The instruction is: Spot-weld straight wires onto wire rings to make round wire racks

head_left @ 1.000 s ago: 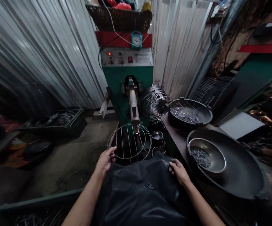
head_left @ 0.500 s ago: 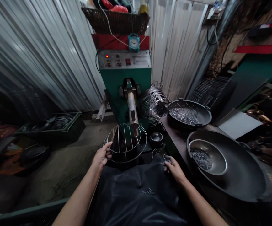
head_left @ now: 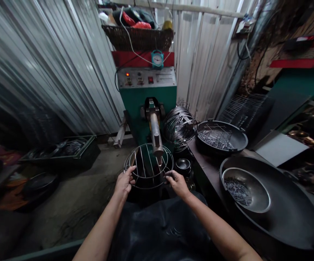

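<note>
A round wire rack [head_left: 145, 178], two rings joined by parallel bars, lies level below the metal arm [head_left: 157, 141] of a green machine [head_left: 135, 98]. My left hand [head_left: 124, 182] is closed on its near left rim. My right hand [head_left: 176, 183] is at the near right rim, thumb and fingers pinched. Whatever those fingertips hold is too small and dark to make out. The arm's lower tip hangs over the right part of the rack. A few thin curved metal pieces [head_left: 174, 232] lie on the dark apron [head_left: 146, 224] over my lap.
Small metal bowls [head_left: 183, 164] stand just right of the rack. Wire rings [head_left: 179, 125] hang beside the machine. On the right bench are a pan of wire pieces [head_left: 239, 136] and a large pan [head_left: 289, 214] holding a bowl [head_left: 262, 197]. A green crate [head_left: 83, 154] stands left.
My right hand has moved left and up from the apron's edge to the rack's right rim. My left hand keeps its hold. The whole view has shifted slightly.
</note>
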Demonstrator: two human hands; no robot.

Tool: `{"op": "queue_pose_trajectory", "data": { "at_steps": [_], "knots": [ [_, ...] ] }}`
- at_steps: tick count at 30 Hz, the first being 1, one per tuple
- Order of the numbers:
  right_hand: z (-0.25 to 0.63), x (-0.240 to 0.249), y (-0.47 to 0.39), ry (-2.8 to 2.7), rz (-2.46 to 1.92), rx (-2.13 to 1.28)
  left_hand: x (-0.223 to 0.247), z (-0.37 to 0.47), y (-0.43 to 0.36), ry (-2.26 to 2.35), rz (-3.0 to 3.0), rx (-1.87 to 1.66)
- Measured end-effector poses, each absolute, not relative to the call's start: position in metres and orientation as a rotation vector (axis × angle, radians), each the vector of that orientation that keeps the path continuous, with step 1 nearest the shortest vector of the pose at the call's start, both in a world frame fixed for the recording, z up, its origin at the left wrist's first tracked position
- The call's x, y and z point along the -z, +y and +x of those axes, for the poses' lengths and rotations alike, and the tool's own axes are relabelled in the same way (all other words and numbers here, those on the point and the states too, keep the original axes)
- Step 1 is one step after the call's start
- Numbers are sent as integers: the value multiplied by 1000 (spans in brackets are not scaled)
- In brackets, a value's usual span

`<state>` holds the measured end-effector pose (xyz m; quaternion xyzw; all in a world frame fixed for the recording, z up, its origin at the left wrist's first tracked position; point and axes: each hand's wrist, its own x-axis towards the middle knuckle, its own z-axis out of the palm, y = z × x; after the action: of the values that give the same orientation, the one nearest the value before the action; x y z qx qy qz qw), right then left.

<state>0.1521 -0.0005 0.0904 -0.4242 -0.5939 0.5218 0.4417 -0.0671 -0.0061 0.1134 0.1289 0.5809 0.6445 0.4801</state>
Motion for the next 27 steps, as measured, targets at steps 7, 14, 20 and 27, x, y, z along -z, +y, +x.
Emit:
{"op": "queue_pose_trajectory", "data": {
  "at_steps": [7, 14, 20, 27],
  "knots": [
    [155, -98, 1, -1527, -961, -1233, -111, -75, 0, 1335, 285, -1533],
    [151, -93, 7, -1503, -922, -1210, -112, -75, 4, 1335, 239, -1527],
    [152, -87, 6, -1609, -1053, -1174, -108, -75, 6, 1370, 266, -1549],
    [147, -86, 8, -1445, -1119, -1257, -111, -73, 6, 1381, 311, -1570]
  ]
}}
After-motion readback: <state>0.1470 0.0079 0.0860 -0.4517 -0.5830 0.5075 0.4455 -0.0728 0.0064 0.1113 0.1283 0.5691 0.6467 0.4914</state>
